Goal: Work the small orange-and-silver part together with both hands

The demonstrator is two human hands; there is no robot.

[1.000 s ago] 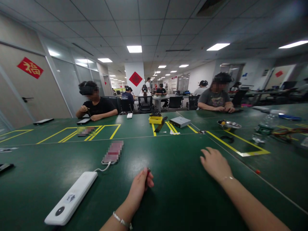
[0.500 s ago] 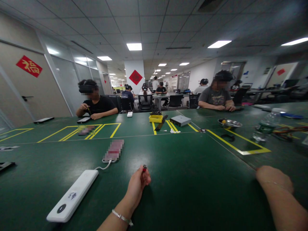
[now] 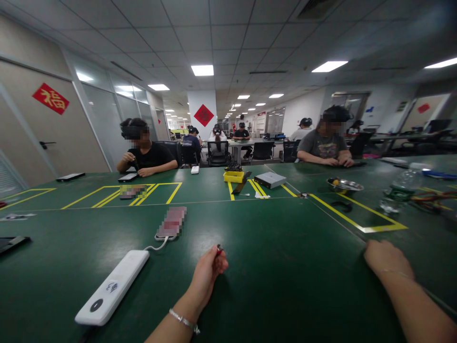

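1. The small red-tipped object [image 3: 218,248] sits low in the frame's centre, pinched between the closed fingertips of the left hand [image 3: 209,269], just above the green table [image 3: 285,276].
2. The right hand [image 3: 385,259] lies knuckles-up on the table at lower right, well apart. I cannot tell whether its fingers hold anything.
3. At lower left a white power bank [image 3: 112,288] lies with its cable [image 3: 157,247] running to a phone [image 3: 172,223].
4. The tip-only pinch looks slight, so the tiny piece could slip and roll away. A leftward forearm sweep could snag the cable.

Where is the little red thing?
The red thing sits low centre in the head view, pinched by the left hand, right of the white power bank.
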